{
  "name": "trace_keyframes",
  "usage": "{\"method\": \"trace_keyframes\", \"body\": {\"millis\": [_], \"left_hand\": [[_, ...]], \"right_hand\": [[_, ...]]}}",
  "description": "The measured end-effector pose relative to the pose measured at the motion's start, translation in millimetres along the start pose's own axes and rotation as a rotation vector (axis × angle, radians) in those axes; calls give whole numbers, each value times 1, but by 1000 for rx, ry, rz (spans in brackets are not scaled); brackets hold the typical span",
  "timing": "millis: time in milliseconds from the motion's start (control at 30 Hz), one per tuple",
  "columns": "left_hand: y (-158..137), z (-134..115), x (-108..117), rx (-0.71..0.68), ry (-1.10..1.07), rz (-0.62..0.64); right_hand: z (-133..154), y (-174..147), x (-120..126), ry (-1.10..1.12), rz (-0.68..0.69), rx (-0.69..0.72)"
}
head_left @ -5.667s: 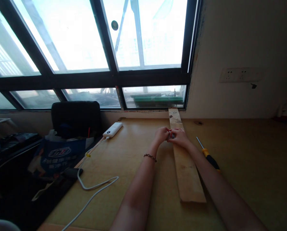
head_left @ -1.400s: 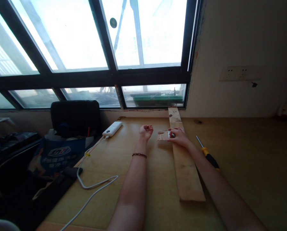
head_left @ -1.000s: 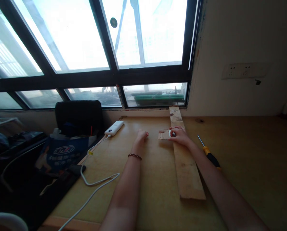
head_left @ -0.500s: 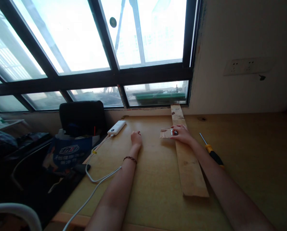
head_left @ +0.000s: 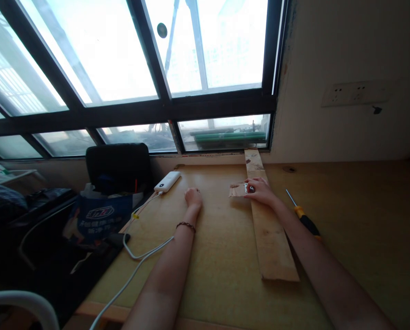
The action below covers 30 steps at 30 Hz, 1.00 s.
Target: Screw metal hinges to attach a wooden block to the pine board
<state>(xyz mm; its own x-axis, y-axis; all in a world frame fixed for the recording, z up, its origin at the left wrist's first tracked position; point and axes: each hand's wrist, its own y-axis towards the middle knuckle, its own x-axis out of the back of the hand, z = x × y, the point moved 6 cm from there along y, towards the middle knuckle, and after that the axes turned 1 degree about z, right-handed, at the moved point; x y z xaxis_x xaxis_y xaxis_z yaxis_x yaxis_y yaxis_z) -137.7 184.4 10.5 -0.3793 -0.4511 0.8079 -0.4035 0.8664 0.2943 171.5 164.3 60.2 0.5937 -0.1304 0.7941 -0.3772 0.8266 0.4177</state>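
My right hand (head_left: 261,191) is closed around a small light metal plate with holes (head_left: 247,188), over a long wooden board (head_left: 274,243). A dark round spot shows by the plate; I cannot tell what it is. A short, rough-edged wooden piece (head_left: 237,190) sticks out to the left of the plate, and how it meets the board is covered by the hand. My left hand (head_left: 193,198), curled into a fist above the table, is apart from the board. Whatever its fingers hold, if anything, is hidden. Right of the board lies a screwdriver (head_left: 306,221) with a yellow and black handle.
A white power bank (head_left: 167,182) with a white cable (head_left: 146,256) lies on the left of the wooden table (head_left: 222,284). Beyond the left edge stand a dark chair (head_left: 119,167) and a blue bag (head_left: 98,217). The board's far end reaches the window wall.
The left fist has shifted slightly left and turned a little. My right hand stays in place on the plate, and the objects on the table lie as before.
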Motion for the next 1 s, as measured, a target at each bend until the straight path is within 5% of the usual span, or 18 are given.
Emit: {"method": "trace_keyframes", "body": {"millis": [567, 1000], "left_hand": [[17, 20, 0, -40, -40, 114], [17, 21, 4, -92, 19, 34]], "right_hand": [[2, -1, 1, -11, -2, 10], [1, 0, 1, -18, -6, 15]]}}
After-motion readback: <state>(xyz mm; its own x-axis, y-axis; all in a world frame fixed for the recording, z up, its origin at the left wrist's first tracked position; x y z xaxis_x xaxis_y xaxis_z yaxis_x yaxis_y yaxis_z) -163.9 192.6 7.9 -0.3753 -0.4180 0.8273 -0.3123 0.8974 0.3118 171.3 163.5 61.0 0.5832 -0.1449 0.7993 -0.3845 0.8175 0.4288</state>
